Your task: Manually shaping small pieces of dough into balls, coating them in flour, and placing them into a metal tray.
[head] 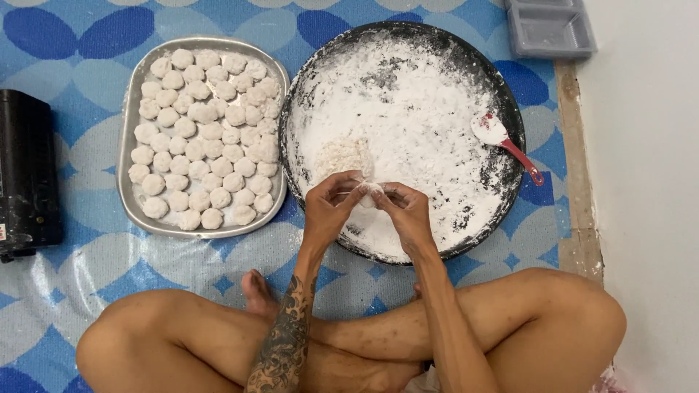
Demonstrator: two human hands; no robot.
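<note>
Both my hands meet over the near rim of a round black pan point(510, 109) filled with white flour. My left hand point(329, 206) and my right hand point(405, 211) pinch a small floury dough piece point(369, 192) between their fingertips. Just beyond them a crumbly pale dough lump point(342, 156) lies in the flour. A red-handled spoon point(504, 142) coated in flour rests at the pan's right side. To the left, a steel tray point(129, 193) holds several rows of round dough balls point(207, 138).
I sit cross-legged on a blue patterned mat point(65, 276), knees spread below the pan. A black appliance point(25, 175) stands at the left edge. A grey plastic tray point(550, 29) sits at the top right beside a white wall point(648, 182).
</note>
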